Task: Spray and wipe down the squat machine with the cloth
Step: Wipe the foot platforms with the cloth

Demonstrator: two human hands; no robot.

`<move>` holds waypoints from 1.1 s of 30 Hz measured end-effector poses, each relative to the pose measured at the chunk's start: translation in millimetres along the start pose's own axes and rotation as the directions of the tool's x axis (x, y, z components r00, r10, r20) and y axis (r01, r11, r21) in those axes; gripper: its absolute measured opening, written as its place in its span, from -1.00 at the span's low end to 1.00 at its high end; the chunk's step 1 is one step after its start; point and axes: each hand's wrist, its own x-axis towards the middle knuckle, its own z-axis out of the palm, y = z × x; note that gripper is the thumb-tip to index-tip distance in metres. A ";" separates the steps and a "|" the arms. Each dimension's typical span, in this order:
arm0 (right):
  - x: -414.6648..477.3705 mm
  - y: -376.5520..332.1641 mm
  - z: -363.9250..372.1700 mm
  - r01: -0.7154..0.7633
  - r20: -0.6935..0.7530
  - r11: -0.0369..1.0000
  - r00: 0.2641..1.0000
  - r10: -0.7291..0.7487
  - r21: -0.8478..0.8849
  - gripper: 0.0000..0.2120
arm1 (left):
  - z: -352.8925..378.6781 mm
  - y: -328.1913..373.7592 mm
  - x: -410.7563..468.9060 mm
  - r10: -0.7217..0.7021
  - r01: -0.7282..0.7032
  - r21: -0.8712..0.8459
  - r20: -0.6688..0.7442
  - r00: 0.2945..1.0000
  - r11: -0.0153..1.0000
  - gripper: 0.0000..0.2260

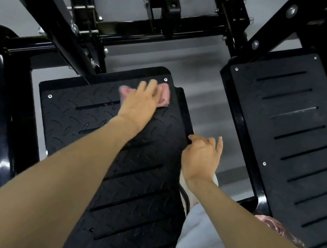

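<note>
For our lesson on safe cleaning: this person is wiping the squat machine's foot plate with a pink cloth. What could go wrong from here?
1. The left hand presses the pink cloth close to a corner bolt; the cloth's fibres may snag on it.
2. The right hand rests on the left foot plate edge beside an open gap; if it slips, the person could lose balance.

My pink cloth (165,94) lies crumpled on the far right corner of the squat machine's (11,100) left foot plate (89,120), black diamond-tread metal with slots.
</note>
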 end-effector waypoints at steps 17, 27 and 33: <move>-1.9 -12.5 6.1 -0.050 0.087 0.995 0.995 0.043 0.084 -0.51 | 4.4 47.3 -66.8 -0.133 0.140 -0.037 0.158 0.978 0.989 -0.35; -12.4 -11.8 8.6 0.149 0.220 0.988 0.966 -0.138 -0.035 -0.50 | 19.5 -11.9 -97.3 -0.220 0.214 0.064 0.088 0.972 0.975 -0.31; -21.9 -26.5 13.9 0.245 0.389 0.918 0.914 -0.111 -0.312 -0.23 | 34.4 26.3 -122.3 0.083 -0.084 -0.052 -0.006 0.996 0.995 -0.24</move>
